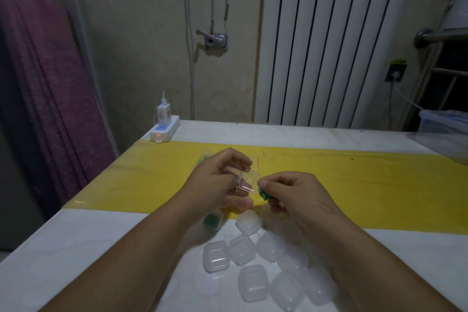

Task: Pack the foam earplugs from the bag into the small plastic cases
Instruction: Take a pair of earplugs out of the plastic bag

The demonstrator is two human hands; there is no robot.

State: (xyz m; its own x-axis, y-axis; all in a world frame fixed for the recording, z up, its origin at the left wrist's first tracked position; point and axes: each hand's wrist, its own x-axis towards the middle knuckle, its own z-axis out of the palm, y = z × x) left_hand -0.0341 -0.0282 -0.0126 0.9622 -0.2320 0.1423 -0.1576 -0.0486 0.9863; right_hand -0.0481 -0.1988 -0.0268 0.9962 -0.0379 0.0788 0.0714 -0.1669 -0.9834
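both hands meet above the yellow strip (354, 185) that runs across the white table (76, 248). the left hand (217, 182) is curled around a small clear case (247, 180), holding it up off the table with its lid swung open toward the right. the right hand (291, 192) is closed in a pinch on a green earplug (263, 194), thumb and forefinger tight on it, right at the open edge of that case.

just behind the left hand, on the yellow strip, lies the clear bag (203, 159) with some green showing inside it; most of it is hidden by the hand. under the left wrist sits one case with green in it (212, 219), blurred, so i cannot tell how many plugs it holds. nearer, between the two forearms, a loose cluster of empty clear cases (253, 261) lies on the white part of the table, several touching each other.

at the far left corner of the table a white power strip (164, 129) shows a red light, with a white charger (163, 111) plugged in upright. behind the table stand a white radiator (329, 45) on the right and a purple curtain (38, 71) on the left.
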